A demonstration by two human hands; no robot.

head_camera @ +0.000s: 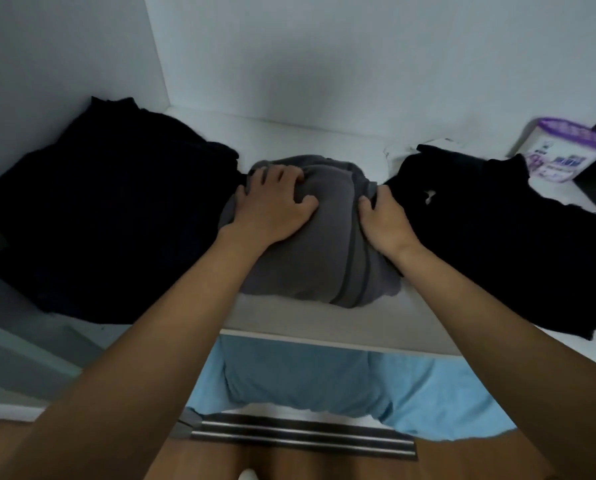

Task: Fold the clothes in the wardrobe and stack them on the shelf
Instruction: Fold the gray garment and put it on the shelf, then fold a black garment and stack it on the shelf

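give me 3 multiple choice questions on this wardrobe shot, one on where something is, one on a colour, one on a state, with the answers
1. Where does the purple-lidded container stand?
A) at the far right of the shelf, towards the back
B) at the far left
C) below the shelf

2. What colour is the cloth below the shelf's front edge?
A) red
B) light blue
C) yellow

3. How is the grey garment now?
A) on a hanger
B) bundled on the shelf, being handled
C) lying untouched

Answers:
1 A: it sits behind the black garment at the right.
2 B: light blue shows under the shelf edge.
3 B: the left hand rests on top of it and the right hand holds its side.
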